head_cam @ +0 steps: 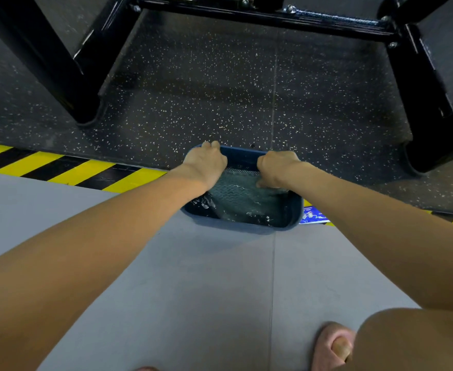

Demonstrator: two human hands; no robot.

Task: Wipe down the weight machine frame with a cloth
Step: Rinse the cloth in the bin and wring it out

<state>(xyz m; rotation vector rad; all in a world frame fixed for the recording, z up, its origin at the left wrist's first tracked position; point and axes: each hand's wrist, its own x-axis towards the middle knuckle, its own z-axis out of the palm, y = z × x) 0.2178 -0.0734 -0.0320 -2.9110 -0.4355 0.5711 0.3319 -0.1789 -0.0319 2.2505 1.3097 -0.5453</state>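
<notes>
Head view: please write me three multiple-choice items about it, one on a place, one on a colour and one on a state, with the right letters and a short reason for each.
1. Where does the basin stand?
A. On the floor, in front of the black frame
B. On top of the frame
C. On a chair

2. Which colours has the striped tape on the floor?
A. Red and white
B. Yellow and black
C. Green and blue

3. In what state is the cloth?
A. Hung over the frame
B. Folded beside the basin
C. In the basin's water, held by both hands

Answers:
1 A, the basin sits on the floor, nearer than the frame's feet.
2 B, the stripes alternate yellow and black.
3 C, the left hand and the right hand hold the cloth's upper edge over splashing water.
</notes>
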